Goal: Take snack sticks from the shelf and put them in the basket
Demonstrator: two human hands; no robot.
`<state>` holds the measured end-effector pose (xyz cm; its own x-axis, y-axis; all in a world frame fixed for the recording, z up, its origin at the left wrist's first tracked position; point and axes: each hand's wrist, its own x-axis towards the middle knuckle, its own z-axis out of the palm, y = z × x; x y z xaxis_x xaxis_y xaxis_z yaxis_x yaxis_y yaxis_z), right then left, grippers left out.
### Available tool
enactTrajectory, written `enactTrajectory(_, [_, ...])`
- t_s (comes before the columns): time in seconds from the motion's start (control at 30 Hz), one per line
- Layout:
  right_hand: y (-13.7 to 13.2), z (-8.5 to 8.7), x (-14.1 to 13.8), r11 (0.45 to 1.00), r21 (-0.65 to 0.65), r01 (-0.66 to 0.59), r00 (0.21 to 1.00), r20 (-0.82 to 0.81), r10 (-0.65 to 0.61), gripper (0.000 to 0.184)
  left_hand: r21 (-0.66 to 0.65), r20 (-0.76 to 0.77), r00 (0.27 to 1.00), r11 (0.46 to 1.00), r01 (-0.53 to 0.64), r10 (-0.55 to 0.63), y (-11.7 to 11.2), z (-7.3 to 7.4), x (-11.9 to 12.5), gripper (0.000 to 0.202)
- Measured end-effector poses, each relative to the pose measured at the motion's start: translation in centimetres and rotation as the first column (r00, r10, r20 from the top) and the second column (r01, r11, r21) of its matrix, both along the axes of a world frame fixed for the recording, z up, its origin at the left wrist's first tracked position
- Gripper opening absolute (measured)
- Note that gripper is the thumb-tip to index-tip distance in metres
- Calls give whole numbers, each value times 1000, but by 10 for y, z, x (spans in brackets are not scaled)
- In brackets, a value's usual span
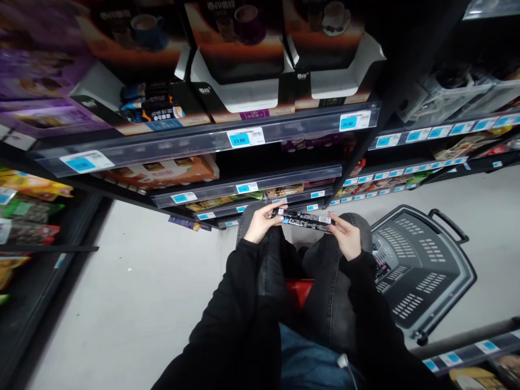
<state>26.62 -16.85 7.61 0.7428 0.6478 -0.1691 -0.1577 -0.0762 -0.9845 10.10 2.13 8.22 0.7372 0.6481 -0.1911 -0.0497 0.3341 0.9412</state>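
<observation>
left hand and right hand each pinch an end of the long dark pack, held level above the knees; the step looks like inspecting it; shifting it toward the basket at right would call for a firm one-handed grip.

Dim shop shelves, pale floor

Glossy dark packet; perforated matt plastic basket; smooth pale floor; shiny clear plastic shelf rail.

Left hand, right hand, black packet
</observation>
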Motion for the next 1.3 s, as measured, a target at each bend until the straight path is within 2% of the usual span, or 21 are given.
enactTrajectory(0.13, [1,4,-2,999,44,25,997,-71,-22,40,235,-69,991,964,126,-112,6,-2,-11,39])
enactTrajectory(0.23, [2,7,-3,997,51,60,997,-53,-58,34,301,-84,988,942,146,-126,6,-4,-9,35])
enactTrajectory(0.37, [1,8,-1,995,59,83,997,-10,-83,29,361,-124,989,924,125,-85,4,-2,-5,31])
enactTrajectory(0.63, [0,7,0,997,67,49,999,-10,-48,31,405,-119,993,912,54,-6,0,-2,-5,20])
enactTrajectory(0.87, [1,13,-2,998,50,30,999,-30,-28,31,419,-176,981,908,-3,85,2,-10,-5,24])
enactTrajectory(0.97, [1,14,-3,999,41,35,999,-41,-34,31,409,-172,981,912,-8,86,1,-9,-4,25])
enactTrajectory(1.03, [1,14,-2,999,34,37,998,-52,-35,32,363,-158,987,931,44,15,0,-6,-4,25])
enactTrajectory(1.13, [2,11,0,999,28,22,997,-77,-19,33,240,-93,980,952,192,-174,-2,0,-5,27])
enactTrajectory(1.2, [3,9,2,1000,28,0,995,-99,2,35,199,-59,965,944,264,-257,-3,4,-5,28])
enactTrajectory(1.3, [3,7,6,998,33,-52,989,-138,56,36,224,-91,946,919,323,-311,-2,6,-5,30])
